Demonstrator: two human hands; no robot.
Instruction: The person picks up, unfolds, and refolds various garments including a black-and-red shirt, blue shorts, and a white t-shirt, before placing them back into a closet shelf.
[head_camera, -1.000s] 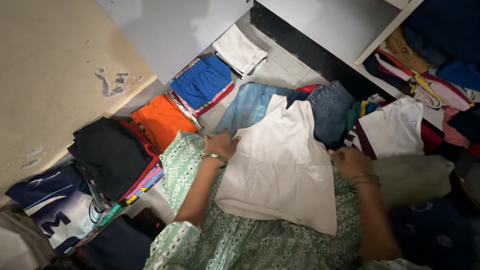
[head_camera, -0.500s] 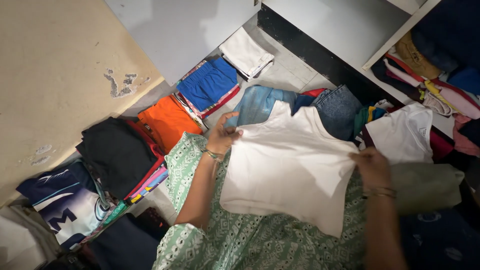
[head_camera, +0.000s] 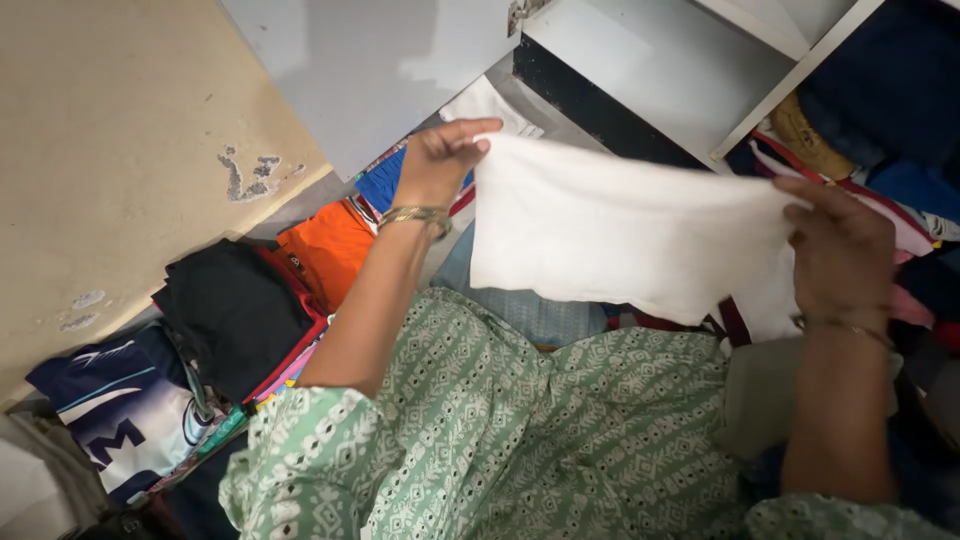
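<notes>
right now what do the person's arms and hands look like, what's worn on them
Both forearms are bare. The left hand has a gold-coloured bangle at the wrist. The right hand has a thin bangle at its wrist. The upper left arm is covered by a loose light green sleeve printed with small white and dark patterns.

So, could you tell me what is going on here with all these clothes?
A person in a green patterned top holds a white garment up in the air, stretched between both hands. The left hand grips its one edge and the right hand grips the other. On the floor to the left lie folded piles: an orange one, a black one and a blue one. An open cupboard at upper right is stuffed with mixed clothes.
</notes>
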